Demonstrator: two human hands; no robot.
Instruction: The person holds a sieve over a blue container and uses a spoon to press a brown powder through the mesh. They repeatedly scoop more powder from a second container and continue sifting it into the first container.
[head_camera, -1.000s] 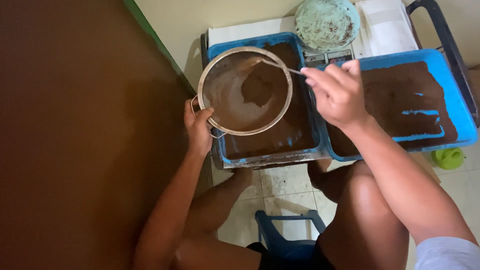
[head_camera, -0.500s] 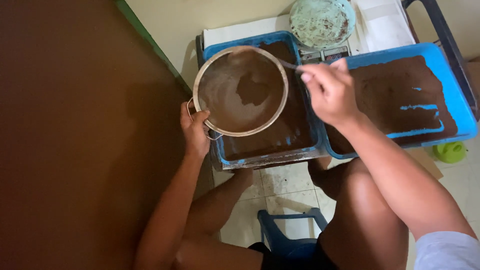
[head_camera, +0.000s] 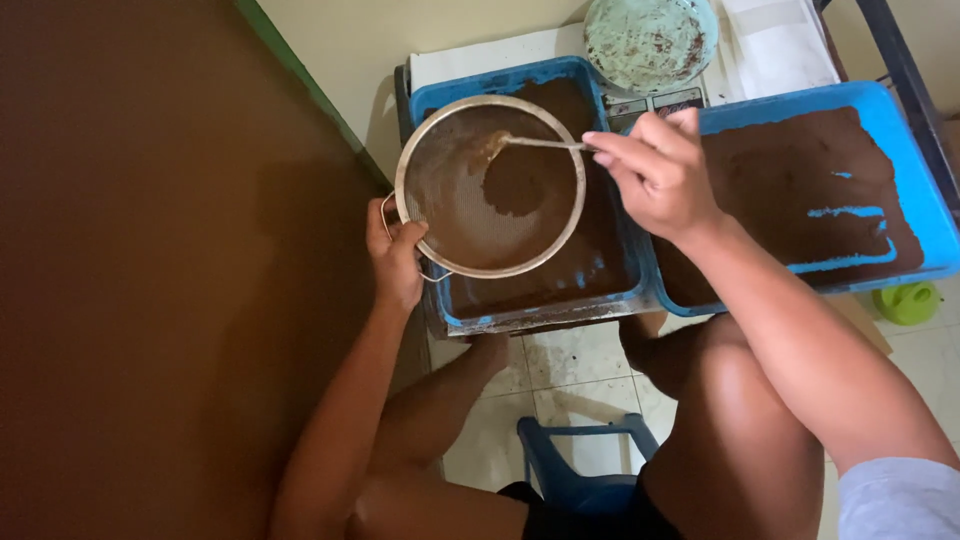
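My left hand (head_camera: 396, 256) grips the rim of a round metal mesh sieve (head_camera: 455, 215) and holds it over a blue tray (head_camera: 520, 78) filled with dark brown powder. A patch of the same powder lies inside the sieve. My right hand (head_camera: 655, 175) holds a metal spoon (head_camera: 530, 143) by its handle, with the bowl of the spoon resting in the sieve's upper part. A second blue tray (head_camera: 905, 170) with a thinner, scraped layer of brown powder stands to the right, under my right forearm.
A round pale green dish (head_camera: 650, 38) smeared with powder sits on a small scale behind the trays, beside white paper (head_camera: 775, 45). A brown wall (head_camera: 150, 270) fills the left. A blue plastic stool (head_camera: 580, 465) is under me, a small green object (head_camera: 908, 302) lies on the tiled floor.
The spoon has moved leftward across the sieve's upper part, shifting the powder inside. The left hand keeps the sieve over the tray, slightly shifted.
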